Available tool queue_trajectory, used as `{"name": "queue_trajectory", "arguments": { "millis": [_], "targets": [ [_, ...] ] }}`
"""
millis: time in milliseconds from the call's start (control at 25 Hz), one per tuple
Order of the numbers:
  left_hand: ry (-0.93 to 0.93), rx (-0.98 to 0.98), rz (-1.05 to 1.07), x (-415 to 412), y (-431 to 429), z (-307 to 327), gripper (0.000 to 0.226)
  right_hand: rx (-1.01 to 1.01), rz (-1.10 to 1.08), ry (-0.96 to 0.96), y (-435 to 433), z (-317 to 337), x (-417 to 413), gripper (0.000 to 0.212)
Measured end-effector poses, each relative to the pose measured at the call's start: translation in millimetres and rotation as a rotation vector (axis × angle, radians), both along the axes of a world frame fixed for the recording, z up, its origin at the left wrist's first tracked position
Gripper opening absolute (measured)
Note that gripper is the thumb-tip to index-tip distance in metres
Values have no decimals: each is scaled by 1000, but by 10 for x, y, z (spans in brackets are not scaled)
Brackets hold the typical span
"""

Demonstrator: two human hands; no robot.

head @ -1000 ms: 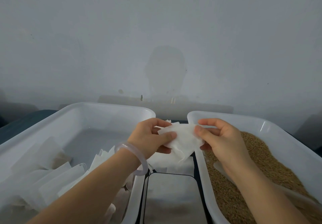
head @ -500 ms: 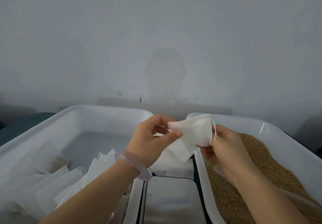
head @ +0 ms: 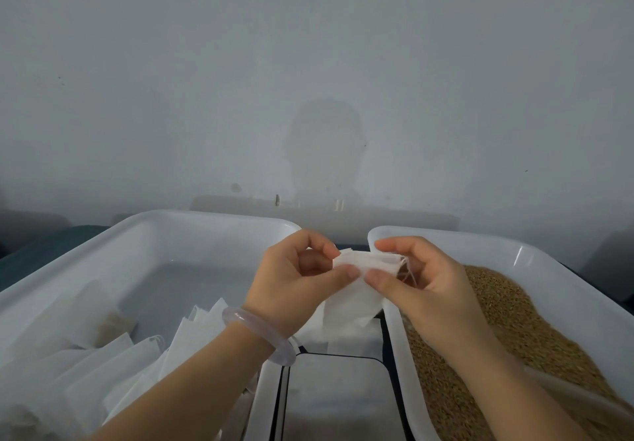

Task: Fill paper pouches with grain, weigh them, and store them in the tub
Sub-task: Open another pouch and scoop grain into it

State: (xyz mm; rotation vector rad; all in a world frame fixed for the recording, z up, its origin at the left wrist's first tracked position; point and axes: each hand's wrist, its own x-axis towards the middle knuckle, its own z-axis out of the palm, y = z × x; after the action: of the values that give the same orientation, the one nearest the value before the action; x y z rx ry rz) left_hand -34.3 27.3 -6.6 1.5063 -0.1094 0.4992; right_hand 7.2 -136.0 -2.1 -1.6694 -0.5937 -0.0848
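Note:
A white paper pouch [head: 356, 298] with a thin drawstring hangs between the two tubs, above the scale [head: 338, 399]. My left hand [head: 295, 279], with a pale bangle on its wrist, pinches the pouch's top edge between thumb and fingers. My right hand [head: 425, 279] pinches the same edge right beside it. The white tub [head: 192, 224] on the left holds several white pouches [head: 113, 361], some flat, some with grain. The white tub [head: 535, 255] on the right is full of brown grain [head: 521, 331].
A grey wall rises close behind both tubs. A pale scoop handle [head: 579, 399] lies in the grain at the lower right. More flat white pouches [head: 356, 343] lie behind the scale, between the tubs. The dark table shows at the far left.
The pouch was turned and lowered a little. My right hand has shifted from its right side to the top edge, next to my left thumb.

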Motion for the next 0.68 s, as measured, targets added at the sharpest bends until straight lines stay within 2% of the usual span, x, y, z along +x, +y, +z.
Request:
{"name": "queue_trajectory", "arguments": {
  "millis": [80,200,320,400,440,480,600,680],
  "targets": [
    [6,-18,-45,-4,2,0,24,12,5,-15,10,12,-29,23],
    [110,35,-209,-9,-19,-20,35,37,1,-41,-2,36,-39,24],
    [175,163,-133,7,-50,-45,6,-34,29,-146,-20,6,-45,24],
    [179,156,-83,25,-35,-51,6,-139,20,-244,-27,3,-59,12],
    [175,152,-77,26,-20,-57,15,-191,10,-260,-21,17,-68,1],
    [174,151,-80,24,-4,-63,24,-234,13,-273,-24,18,-65,14],
    [172,206,-122,16,2,-69,18,-172,85,-188,-29,30,-65,47],
    [186,286,-144,11,5,-85,23,-169,85,-92,-48,58,-56,43]
  ]
}}
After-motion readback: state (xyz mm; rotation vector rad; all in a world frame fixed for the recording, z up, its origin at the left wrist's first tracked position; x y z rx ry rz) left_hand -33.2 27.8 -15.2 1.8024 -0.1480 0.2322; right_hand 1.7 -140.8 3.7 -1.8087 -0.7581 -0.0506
